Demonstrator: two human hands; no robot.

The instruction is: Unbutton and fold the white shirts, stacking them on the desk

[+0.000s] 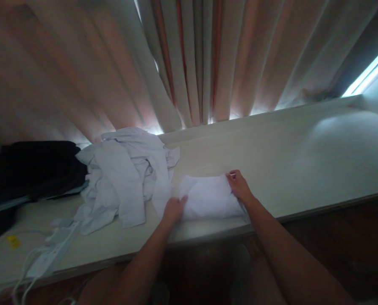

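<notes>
A folded white cloth point(208, 197) lies flat near the front edge of the pale ledge. My left hand point(174, 208) is at its left side, with the thumb over the cloth's edge and the other fingers partly hidden. At the cloth's upper right corner, my right hand point(237, 183) has its fingers bent together on the edge. To the left of my left hand is a loose heap of white garments point(128, 169), with sleeves spread over the surface.
Dark folded clothes point(36, 169) are stacked at the far left. A white power strip point(49, 256) with cables and a small yellow item point(13, 241) lie at the front left. Curtains point(189, 63) hang behind the ledge point(287, 152).
</notes>
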